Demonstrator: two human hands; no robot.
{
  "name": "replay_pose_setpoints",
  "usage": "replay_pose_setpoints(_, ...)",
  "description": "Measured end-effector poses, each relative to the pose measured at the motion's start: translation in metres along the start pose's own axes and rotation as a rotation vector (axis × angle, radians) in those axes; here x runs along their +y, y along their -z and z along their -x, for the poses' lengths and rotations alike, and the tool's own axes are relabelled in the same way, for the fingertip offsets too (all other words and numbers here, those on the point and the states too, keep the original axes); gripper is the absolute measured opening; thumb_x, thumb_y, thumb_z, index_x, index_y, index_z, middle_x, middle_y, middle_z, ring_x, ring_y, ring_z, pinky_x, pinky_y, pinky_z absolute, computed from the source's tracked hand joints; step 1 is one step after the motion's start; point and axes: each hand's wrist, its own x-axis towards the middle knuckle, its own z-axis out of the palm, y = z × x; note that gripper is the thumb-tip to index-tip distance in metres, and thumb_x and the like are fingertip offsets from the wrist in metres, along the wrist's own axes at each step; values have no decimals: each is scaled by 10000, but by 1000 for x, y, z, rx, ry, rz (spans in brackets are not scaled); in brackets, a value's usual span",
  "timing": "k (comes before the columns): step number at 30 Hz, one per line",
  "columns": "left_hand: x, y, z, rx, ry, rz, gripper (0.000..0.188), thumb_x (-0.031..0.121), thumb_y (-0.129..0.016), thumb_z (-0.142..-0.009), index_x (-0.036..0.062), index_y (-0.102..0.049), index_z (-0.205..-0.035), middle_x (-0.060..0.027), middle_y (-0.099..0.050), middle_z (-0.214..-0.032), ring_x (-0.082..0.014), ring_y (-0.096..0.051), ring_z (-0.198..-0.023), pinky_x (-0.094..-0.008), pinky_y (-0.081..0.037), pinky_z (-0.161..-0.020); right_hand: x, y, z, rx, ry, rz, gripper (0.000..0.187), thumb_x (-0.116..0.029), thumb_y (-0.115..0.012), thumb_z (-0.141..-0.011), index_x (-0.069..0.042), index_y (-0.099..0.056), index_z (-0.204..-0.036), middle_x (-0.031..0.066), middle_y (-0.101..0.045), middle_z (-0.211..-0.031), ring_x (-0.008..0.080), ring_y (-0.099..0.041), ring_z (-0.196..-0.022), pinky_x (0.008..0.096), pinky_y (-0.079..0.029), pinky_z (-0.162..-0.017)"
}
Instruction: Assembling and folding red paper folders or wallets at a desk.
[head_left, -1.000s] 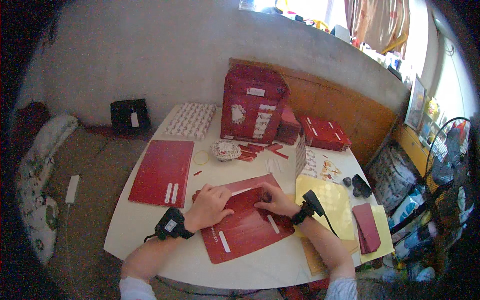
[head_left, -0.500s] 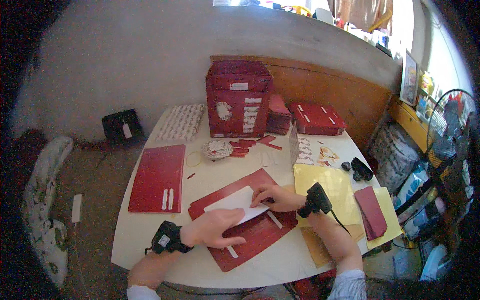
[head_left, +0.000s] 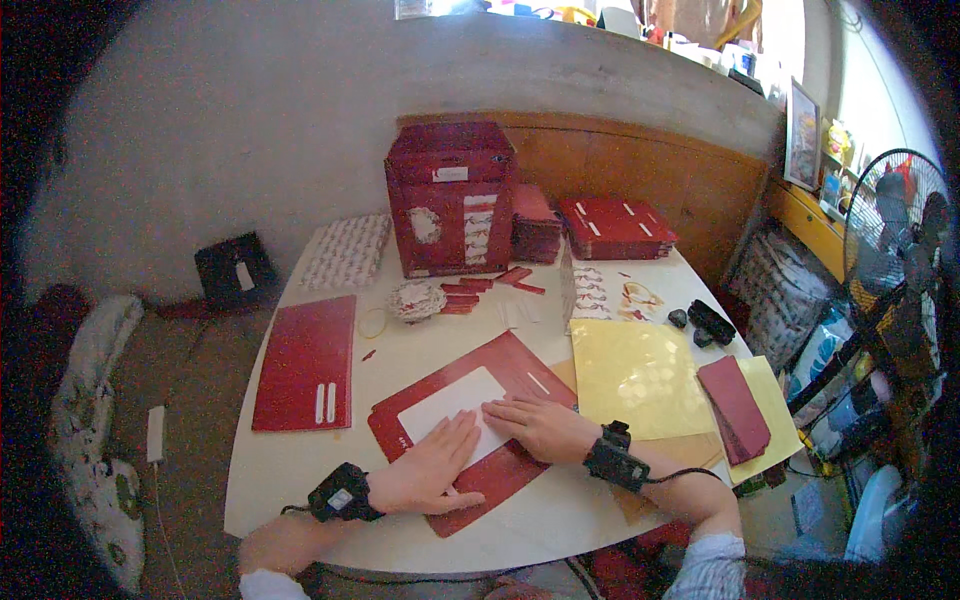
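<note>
A dark red cardboard sheet lies at a slant on the table in front of me. On its middle rests a white rectangular sheet. My left hand is spread over the white sheet's near left part, with its thumb over the red cardboard. My right hand lies flat with fingers stretched out, its fingertips on the white sheet's right part and its palm over the cardboard. The fingertips of both hands are close together. A short white strip shows on the cardboard; the hands cover part of both sheets.
Flat red cardboard lies on the left. Behind are a tall red box, stacked red cardboard and a white bundle. Yellow sheets and dark red pieces lie right. A fan stands beyond the table.
My right fingers, bent at the white sheet's edge before, now lie flat. My left hand has shifted further onto the sheet. The white sheet now lies flatter, and the whole view has shifted slightly.
</note>
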Motion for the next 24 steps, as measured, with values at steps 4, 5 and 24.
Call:
replay_pose_setpoints(4,-1,3,13,-55,18,3,915,568,-444,-885,-213,-217,-1304,-416,-174,-1387,-481,-156,-1349,-487,-154,-1121,10,3,5,-24,3,-10,460,-159,-571,-811,12,-503,-1233,155,-491,-1299,304,-470,-1204,392,-361,-1044)
replay_pose_setpoints(5,-1,5,13,-87,36,-18,921,571,-440,-885,-217,-210,-1304,-423,-166,-1383,-486,-152,-1348,-487,-153,-1122,13,1,8,-8,-26,-138,415,-154,-584,-825,-1,-523,-1206,146,-497,-1297,310,-474,-1199,416,-354,-1045)
replay_pose_setpoints(24,11,6,12,-25,244,-15,780,441,-460,-924,-160,-205,-1350,-345,-192,-1430,-429,-170,-1368,-493,-153,-1116,12,-1,6,86,-64,-273,455,-305,-619,-842,-31,-508,-1189,177,-523,-1254,354,-507,-1160,493,-389,-998)
